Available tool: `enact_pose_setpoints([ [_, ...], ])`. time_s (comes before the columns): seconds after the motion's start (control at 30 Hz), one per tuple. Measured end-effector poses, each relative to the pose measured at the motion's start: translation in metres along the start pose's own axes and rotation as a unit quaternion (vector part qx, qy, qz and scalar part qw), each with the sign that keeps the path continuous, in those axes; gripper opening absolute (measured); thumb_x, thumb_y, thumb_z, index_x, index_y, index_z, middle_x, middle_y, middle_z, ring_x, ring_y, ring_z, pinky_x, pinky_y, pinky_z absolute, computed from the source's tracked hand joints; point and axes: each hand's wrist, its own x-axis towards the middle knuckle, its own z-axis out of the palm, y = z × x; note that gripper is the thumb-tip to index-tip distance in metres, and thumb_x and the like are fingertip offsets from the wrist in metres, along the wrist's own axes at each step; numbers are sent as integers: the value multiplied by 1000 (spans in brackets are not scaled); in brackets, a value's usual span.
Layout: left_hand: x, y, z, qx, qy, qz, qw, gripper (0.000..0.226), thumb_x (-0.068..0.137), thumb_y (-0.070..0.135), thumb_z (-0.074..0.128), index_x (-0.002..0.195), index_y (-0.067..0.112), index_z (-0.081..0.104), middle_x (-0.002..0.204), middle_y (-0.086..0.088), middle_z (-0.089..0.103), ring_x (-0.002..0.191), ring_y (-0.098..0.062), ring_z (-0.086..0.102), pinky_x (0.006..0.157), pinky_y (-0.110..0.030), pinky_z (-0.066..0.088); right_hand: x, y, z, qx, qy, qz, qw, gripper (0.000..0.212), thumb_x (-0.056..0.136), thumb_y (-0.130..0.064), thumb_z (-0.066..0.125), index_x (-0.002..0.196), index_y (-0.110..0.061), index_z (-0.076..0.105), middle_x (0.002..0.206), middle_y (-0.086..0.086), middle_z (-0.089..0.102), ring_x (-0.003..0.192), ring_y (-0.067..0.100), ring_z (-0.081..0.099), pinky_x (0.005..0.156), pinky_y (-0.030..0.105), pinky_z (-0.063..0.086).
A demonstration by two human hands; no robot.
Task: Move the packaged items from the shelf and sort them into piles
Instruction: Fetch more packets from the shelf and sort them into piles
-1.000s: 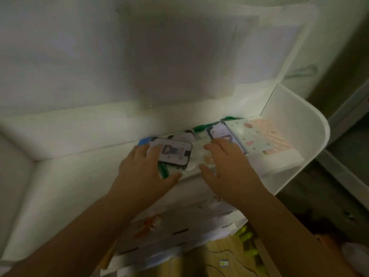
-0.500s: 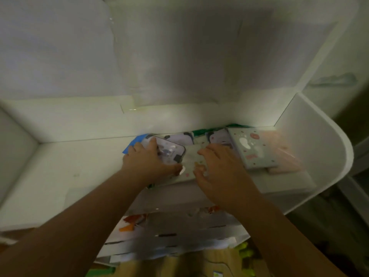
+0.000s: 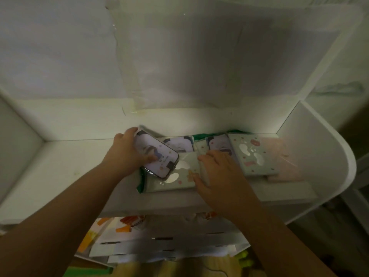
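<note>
Both hands in among the packets on the white shelf (image 3: 60, 168)!

Head view: dotted grey packets (image 3: 253, 156) and a pink one (image 3: 279, 156) crowd the shelf's right end, panda-print packs (image 3: 179, 144) along the back edge. The left hand (image 3: 127, 154) wraps fingers round a phone-shaped packet (image 3: 157, 156), tilted up. The right hand (image 3: 217, 172) lies flat, fingers spread, on the grey packet (image 3: 175, 180) near the front edge.

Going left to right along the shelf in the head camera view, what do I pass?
Left hand → phone-shaped packet it grips → right hand on a grey packet → grey spotted packet → pink packet → shelf's curved side wall.
</note>
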Motion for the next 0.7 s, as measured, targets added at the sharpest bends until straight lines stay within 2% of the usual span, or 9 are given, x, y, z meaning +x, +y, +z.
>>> enact_pose_setpoints([
  [0.13, -5, -12, -15, -166, 27, -21, 986, 77, 76, 27, 82, 142, 21, 43, 111, -3, 64, 94, -22, 63, 79, -36, 54, 3, 0, 9, 1, -5, 6, 1000, 40, 94, -46, 45, 125, -21, 51, 121, 1, 51, 113, 21, 47, 95, 34, 44],
  [0.2, -10, -15, -23, -286, 21, -66, 956, 61, 79, 19, 80, 133, 18, 52, 104, -6, 67, 92, -23, 67, 72, -32, 55, 5, -1, 12, -1, -15, 6, 1000, 40, 95, -44, 44, 126, -20, 51, 120, 1, 51, 112, 21, 47, 94, 33, 43],
  [0.3, -19, -18, -36, -420, 21, -105, 901, 34, 80, 19, 77, 109, 7, 64, 100, -14, 72, 89, -26, 70, 73, -32, 55, 12, -4, 12, -3, -54, 2, 999, 45, 93, -47, 47, 130, -20, 47, 123, 1, 48, 115, 22, 45, 95, 32, 39],
  [0.43, -35, -26, -47, -483, 33, -94, 870, 33, 86, 31, 70, 111, 10, 67, 99, -11, 75, 91, -29, 73, 78, -43, 58, 45, -9, 13, -1, -124, -16, 992, 77, 81, -64, 58, 142, -24, 35, 141, 1, 41, 127, 22, 41, 103, 38, 39],
  [0.57, -43, -38, -48, -539, 35, -132, 831, 35, 96, 38, 56, 118, 12, 64, 103, -14, 73, 91, -33, 72, 71, -46, 58, 76, -7, 11, -10, -224, -77, 972, 108, 70, -71, 66, 154, -27, 15, 159, -1, 25, 140, 22, 31, 111, 42, 33],
  [0.63, -46, -41, -49, -556, 24, -169, 813, 33, 98, 35, 53, 118, 12, 64, 105, -16, 72, 89, -32, 71, 70, -44, 56, 85, -6, 9, -9, -267, -77, 961, 114, 67, -71, 71, 155, -27, 12, 159, -2, 24, 140, 22, 32, 110, 41, 35],
  [0.7, -50, -43, -51, -567, -5, -197, 800, 28, 97, 26, 49, 115, 11, 64, 97, -17, 72, 79, -30, 71, 65, -42, 57, 90, -9, 10, -27, -268, -82, 959, 114, 62, -71, 74, 152, -27, 19, 151, -2, 31, 131, 21, 36, 102, 40, 40],
])
